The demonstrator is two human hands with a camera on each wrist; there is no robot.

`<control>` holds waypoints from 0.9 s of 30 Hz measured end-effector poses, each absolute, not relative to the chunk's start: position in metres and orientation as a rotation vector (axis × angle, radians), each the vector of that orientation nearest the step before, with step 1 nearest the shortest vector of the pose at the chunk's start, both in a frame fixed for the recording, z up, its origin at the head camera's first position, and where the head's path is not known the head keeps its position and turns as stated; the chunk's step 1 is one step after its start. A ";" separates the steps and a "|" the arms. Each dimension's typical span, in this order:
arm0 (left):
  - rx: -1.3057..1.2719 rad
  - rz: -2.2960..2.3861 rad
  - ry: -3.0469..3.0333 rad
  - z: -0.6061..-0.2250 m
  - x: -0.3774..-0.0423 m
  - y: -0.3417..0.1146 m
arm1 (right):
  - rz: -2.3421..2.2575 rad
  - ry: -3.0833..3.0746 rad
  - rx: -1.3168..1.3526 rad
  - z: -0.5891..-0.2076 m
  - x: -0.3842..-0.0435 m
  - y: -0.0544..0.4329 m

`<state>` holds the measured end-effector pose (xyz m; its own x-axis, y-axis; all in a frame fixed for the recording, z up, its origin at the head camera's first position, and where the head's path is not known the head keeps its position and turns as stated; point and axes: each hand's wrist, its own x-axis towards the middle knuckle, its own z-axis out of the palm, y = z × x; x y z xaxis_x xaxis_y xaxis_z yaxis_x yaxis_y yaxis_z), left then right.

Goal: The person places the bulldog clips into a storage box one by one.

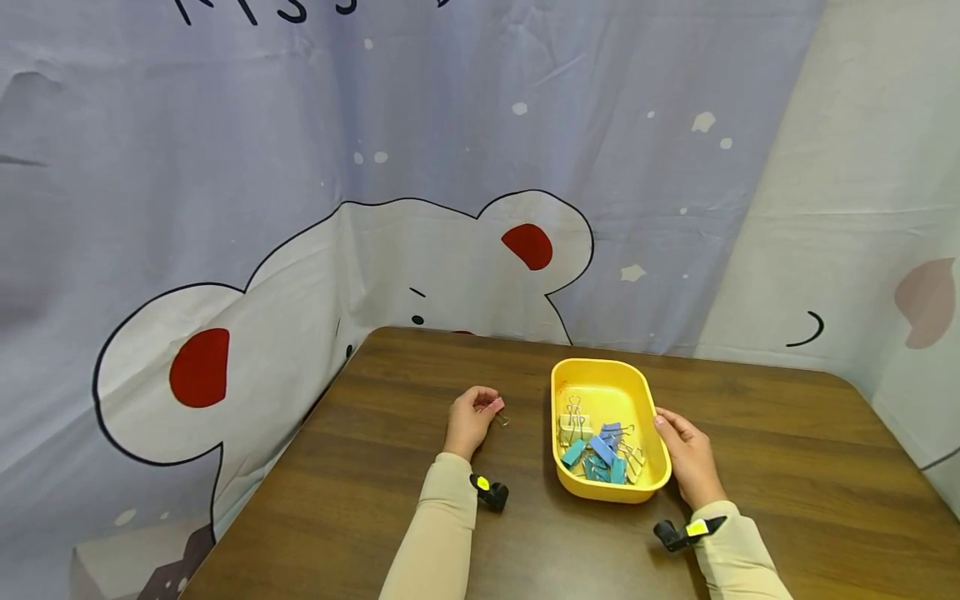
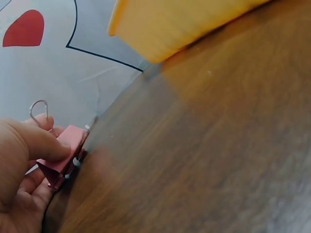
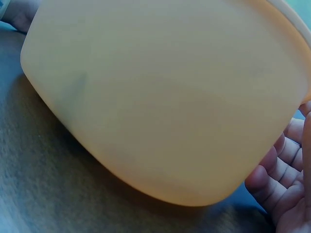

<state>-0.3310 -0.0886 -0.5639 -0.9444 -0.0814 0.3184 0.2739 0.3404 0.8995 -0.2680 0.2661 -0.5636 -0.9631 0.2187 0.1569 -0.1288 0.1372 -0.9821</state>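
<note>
My left hand (image 1: 467, 427) pinches a pink binder clip (image 2: 73, 138) between thumb and fingers, close over the table to the left of a yellow plastic bin (image 1: 611, 493). One wire handle of the clip stands up beside the fingertips in the left wrist view. My right hand (image 1: 692, 458) holds the bin by its right side, the thumb at the rim and the fingers against the outer wall (image 3: 160, 121). Inside the bin lie several binder clips: cream ones (image 1: 575, 434), blue ones (image 1: 602, 450) and teal ones (image 1: 573, 453), heaped toward the near end.
A dark brown wooden table (image 1: 337, 500) lies under both hands. Behind it hangs a pale cloth (image 1: 442, 125) printed with a white cartoon animal. Black camera mounts (image 1: 491, 493) sit on both wrists.
</note>
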 end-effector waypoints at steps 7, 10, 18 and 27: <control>-0.046 -1.797 -2.094 -0.563 -0.333 -0.087 | 1.907 -2.160 -0.061 -0.564 -0.268 0.267; 0.053 -1.963 -1.965 -0.561 -0.334 -0.088 | 1.905 -2.164 -0.058 -0.563 -0.267 0.267; 0.382 -2.540 -1.384 -0.548 -0.333 -0.096 | 1.907 -2.181 -0.083 -0.560 -0.266 0.265; 0.421 -2.927 -0.806 -0.535 -0.335 -0.102 | 1.905 -2.182 -0.085 -0.559 -0.265 0.265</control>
<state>-0.3346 -0.1020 -0.5347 -0.9594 -0.1455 -0.2416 0.0014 -0.8590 0.5120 -0.2651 0.2651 -0.5587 -0.9687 0.2021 0.1439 -0.1152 0.1472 -0.9824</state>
